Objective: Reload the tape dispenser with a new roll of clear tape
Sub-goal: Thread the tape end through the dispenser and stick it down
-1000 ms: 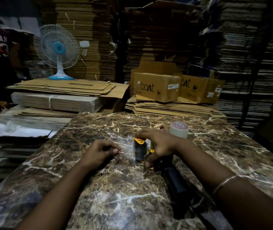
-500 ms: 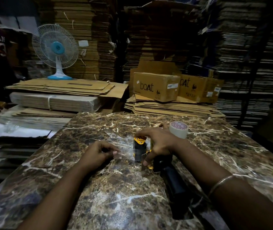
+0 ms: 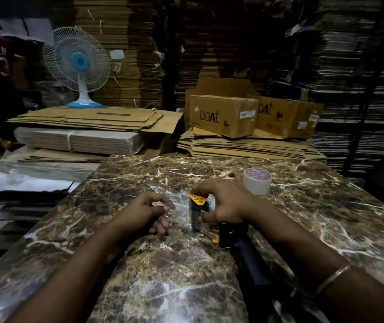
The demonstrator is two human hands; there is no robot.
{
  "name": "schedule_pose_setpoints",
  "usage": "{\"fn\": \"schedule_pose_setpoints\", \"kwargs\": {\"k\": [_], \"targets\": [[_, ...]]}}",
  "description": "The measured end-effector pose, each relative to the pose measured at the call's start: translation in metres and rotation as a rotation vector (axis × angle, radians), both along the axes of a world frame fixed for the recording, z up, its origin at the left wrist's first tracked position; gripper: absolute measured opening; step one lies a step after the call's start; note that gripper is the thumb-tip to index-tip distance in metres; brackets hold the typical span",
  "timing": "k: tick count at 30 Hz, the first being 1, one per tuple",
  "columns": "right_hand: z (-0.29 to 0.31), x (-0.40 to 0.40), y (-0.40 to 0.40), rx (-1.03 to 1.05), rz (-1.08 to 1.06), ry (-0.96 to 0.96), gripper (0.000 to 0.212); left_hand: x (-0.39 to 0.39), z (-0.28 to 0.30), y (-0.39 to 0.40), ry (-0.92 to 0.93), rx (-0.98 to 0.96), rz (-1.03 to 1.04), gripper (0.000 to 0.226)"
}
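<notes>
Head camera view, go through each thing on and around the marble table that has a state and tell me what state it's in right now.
Tape dispenser: lying on the marble table, steadied by the right hand.
Left hand: pinching clear film beside the dispenser.
Tape roll: flat on the table behind the right hand, not mounted.
Fan: upright on stacked cardboard; spinning or not, cannot tell.
Boat boxes: closed.

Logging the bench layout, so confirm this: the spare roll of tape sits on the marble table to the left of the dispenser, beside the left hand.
Not quite. The head view shows the roll of tape on the marble table to the right of the dispenser, behind the right hand, not beside the left hand.
</notes>
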State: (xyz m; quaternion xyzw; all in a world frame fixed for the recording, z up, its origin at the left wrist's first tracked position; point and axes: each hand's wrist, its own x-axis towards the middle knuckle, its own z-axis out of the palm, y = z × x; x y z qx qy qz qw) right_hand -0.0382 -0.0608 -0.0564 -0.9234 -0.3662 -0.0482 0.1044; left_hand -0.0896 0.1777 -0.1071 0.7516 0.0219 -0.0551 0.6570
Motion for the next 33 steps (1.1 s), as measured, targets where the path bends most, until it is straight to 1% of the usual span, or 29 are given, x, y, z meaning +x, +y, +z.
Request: {"fn": "schedule_pose_setpoints", "kwargs": {"k": [4,6,8,11,13,14,17,19,21,23,25,26,29,31,33], "targets": [[-0.005,0.007,0.000,0.023,0.015,0.009,0.069,0.019,0.010,0.006,0.156,-0.096,-0.063,0.017],[-0.009,0.011,-0.001,0.055,0.027,0.025,0.067,0.026,0.014,0.008,0.230,-0.144,-0.052,0.021],[-0.010,0.014,-0.002,0.050,0.036,0.040,0.071,0.034,0.021,0.010,0.308,-0.188,-0.045,0.025],[-0.009,0.015,-0.002,0.017,0.053,0.023,0.071,0.043,0.028,0.010,0.383,-0.193,-0.050,0.036],[-0.009,0.016,-0.001,-0.009,0.058,0.051,0.070,0.051,0.031,0.005,0.449,-0.150,-0.051,0.030],[-0.011,0.018,-0.001,-0.012,0.065,0.051,0.070,0.055,0.030,0.003,0.479,-0.121,-0.044,0.027],[-0.017,0.020,-0.003,0.038,0.113,0.035,0.076,0.068,0.030,-0.004,0.562,-0.018,0.021,0.030],[-0.018,0.020,-0.005,0.062,0.100,0.107,0.082,0.074,0.034,-0.010,0.590,0.058,0.062,0.030],[-0.022,0.019,-0.007,0.134,0.086,0.167,0.077,0.078,0.039,-0.016,0.598,0.130,0.110,0.027],[-0.026,0.014,-0.012,0.266,0.042,0.158,0.065,0.082,0.043,-0.020,0.568,0.294,0.151,0.026],[-0.029,0.006,-0.019,0.391,-0.044,0.126,0.055,0.084,0.050,-0.024,0.554,0.537,0.110,0.020],[-0.029,0.001,-0.023,0.452,-0.095,0.114,0.052,0.086,0.055,-0.026,0.566,0.618,0.085,0.018],[-0.024,-0.011,-0.031,0.594,-0.294,0.143,0.038,0.091,0.067,-0.033,0.628,0.803,-0.009,0.028],[-0.022,-0.020,-0.037,0.706,-0.457,0.224,0.032,0.092,0.073,-0.037,0.621,0.887,-0.042,0.025],[-0.021,-0.031,-0.039,0.816,-0.640,0.343,0.028,0.092,0.077,-0.041,0.645,0.885,-0.063,0.017]]}}
